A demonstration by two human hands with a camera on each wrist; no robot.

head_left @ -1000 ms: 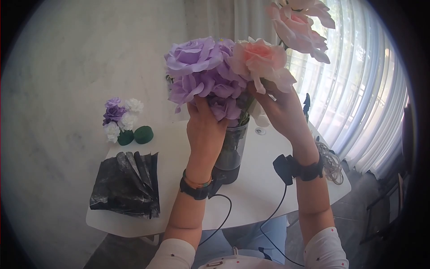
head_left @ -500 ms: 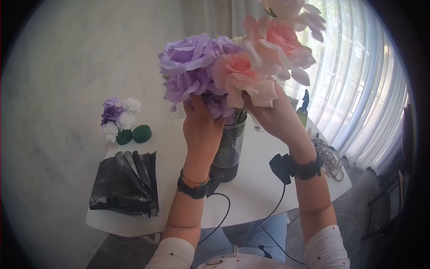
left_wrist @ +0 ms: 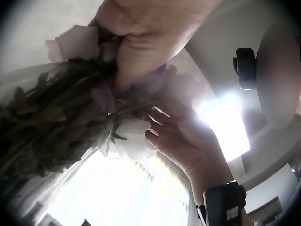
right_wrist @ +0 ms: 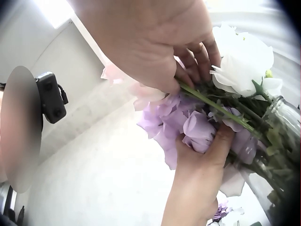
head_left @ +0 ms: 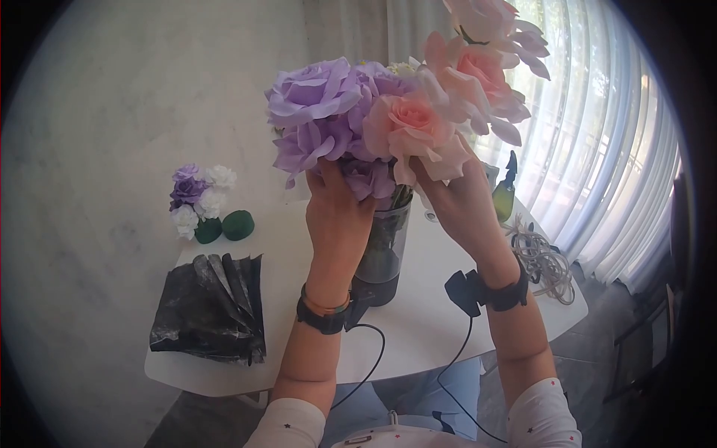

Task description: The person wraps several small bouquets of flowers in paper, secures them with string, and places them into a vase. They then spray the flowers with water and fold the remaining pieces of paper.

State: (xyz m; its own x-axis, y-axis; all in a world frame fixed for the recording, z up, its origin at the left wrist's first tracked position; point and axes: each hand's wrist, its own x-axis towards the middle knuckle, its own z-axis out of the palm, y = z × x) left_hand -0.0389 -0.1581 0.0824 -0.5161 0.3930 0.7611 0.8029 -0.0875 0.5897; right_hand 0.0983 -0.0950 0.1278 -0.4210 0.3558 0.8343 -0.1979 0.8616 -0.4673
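Observation:
A tall clear vase on the table holds a bunch of artificial flowers with green stems. My left hand grips the bunch under the large purple roses, its thumb against the lower purple petals in the right wrist view. With my right hand I pinch a green stem just below the pink rose. More pink roses rise above that hand at the upper right. A white rose sits near the vase's rim on the right-hand side. In the head view, petals cover my fingertips.
Left on the white table lies a folded black sheet. Behind it are small purple and white flowers and a green block. A spray bottle and a coiled pale cord stand at the right, near the curtain.
My right hand has moved left and down, bringing the pink rose lower and nearer the front of the bunch. The upper pink roses have shifted left too. My left hand stays nearly in place.

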